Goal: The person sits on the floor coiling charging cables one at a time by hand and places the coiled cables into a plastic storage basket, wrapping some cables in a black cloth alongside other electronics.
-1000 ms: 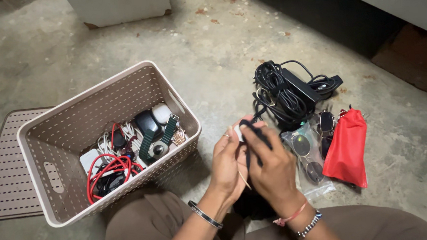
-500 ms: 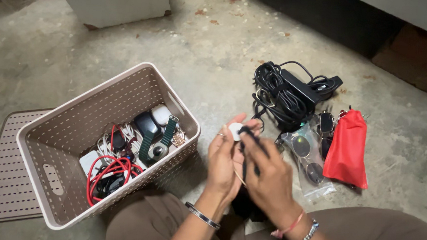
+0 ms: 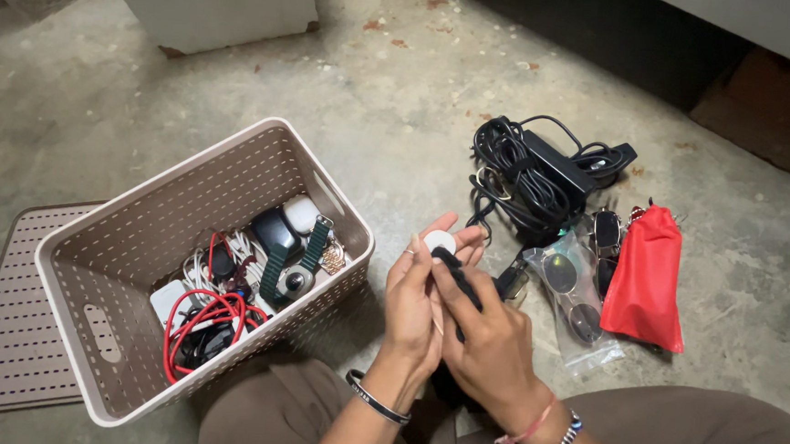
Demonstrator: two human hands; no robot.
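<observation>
Head view: hands [image 3: 449, 312] between basket [image 3: 341, 214], cables [image 3: 525, 180].

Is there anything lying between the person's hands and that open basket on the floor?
Nothing visible does. The left hand holds a small white disc, the right hand a black piece against it. Only bare concrete floor separates them from the basket beside them.

We see soft, even light on the concrete floor [image 3: 239, 84], brighter toward the upper left and falling dim at the top right, where a dark strip swallows detail. The basket [image 3: 120, 233] casts only a faint shadow. No glare shows. The 2 hands, left hand [image 3: 413, 301] and right hand [image 3: 488, 342], look slightly soft, perhaps from motion. Edges bend a little.
</observation>
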